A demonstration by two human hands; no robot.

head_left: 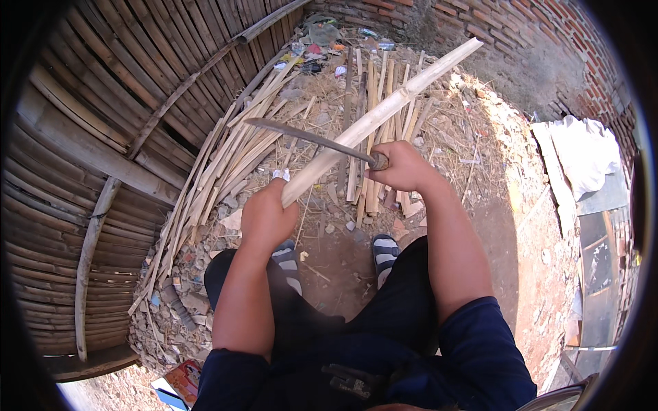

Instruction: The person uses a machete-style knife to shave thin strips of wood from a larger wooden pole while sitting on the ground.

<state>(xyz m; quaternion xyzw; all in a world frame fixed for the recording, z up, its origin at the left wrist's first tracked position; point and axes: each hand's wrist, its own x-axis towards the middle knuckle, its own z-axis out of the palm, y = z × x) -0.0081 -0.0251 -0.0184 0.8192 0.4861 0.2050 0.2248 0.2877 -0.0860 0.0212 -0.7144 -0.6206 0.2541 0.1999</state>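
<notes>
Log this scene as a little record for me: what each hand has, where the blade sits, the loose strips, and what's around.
Left hand: closed on the near end of a pale bamboo length
Right hand: closed on the handle end of a long blade
Blade position: crosses above the bamboo length, tip to the left; contact cannot be told
Left strips: long, piled beside the slatted wall
Middle strips: lying on the ground ahead
Surroundings: brick wall ahead, white bundle at right
</notes>
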